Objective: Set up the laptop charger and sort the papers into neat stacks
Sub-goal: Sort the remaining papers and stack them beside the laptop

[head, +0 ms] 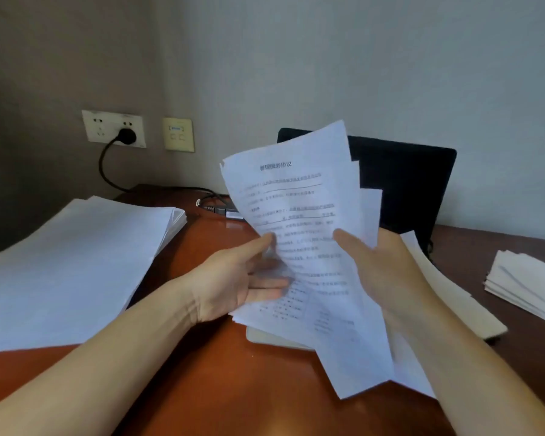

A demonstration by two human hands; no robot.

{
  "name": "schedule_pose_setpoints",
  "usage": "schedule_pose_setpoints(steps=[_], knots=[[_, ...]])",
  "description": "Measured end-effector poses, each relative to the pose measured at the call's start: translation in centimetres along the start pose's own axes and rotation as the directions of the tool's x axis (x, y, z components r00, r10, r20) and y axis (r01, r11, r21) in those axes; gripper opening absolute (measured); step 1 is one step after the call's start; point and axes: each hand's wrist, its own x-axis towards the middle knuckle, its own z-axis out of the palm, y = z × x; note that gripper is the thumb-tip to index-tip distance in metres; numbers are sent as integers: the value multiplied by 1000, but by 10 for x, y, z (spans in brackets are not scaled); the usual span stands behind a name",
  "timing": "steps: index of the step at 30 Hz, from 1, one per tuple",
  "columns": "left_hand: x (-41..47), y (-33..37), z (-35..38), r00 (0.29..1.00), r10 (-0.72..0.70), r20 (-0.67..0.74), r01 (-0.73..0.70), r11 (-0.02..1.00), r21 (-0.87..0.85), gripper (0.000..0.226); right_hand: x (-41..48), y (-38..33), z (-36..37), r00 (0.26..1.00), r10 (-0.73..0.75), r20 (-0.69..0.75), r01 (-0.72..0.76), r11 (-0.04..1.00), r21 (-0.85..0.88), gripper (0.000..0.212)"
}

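Left hand and right hand are pinching a fanned sheaf in their fingers; sorting is proceeding. Squaring is looking necessary before adding to the nine o'clock stack.

Grey wall, reddish-brown desk.

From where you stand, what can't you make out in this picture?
Head view only:
- Small print on the held papers: blurred.
- Where the black cable ends: behind those papers.
- Laptop: left part covered by the papers.
- Right paper stack: cut off by the right edge.
- Left hand fingers: motion blur.
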Motion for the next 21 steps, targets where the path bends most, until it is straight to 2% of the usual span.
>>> schedule_pose_setpoints(steps=[2,4,7,9,11,14,15,19,21], knots=[[7,4,4,996,87,23,-88,992,86,51,12,-11,-5,994,81,80,-94,980,177,13],[15,15,10,976,217,-32,-211,968,135,51,27,-22,-12,988,115,99,-136,959,247,10],[25,41,21,884,428,-189,-420,904,85,53,48,-35,-20,996,84,-5,-77,928,365,23],[28,61,27,839,506,-199,-504,861,68,43,58,-42,-25,992,45,-118,6,916,400,26],[27,79,33,818,547,-180,-540,837,87,34,62,-46,-33,995,-13,-100,51,918,393,28],[27,100,40,764,611,-208,-595,791,140,30,63,-47,-50,989,-40,140,8,975,224,32],[28,104,42,751,624,-216,-603,782,159,29,65,-46,-55,989,-46,140,22,985,170,31],[31,109,41,779,613,-130,-561,774,292,35,75,-45,-60,984,-143,-109,160,972,174,24],[30,112,37,799,594,-93,-539,776,327,42,79,-44,-60,980,-152,-129,176,965,196,25]])
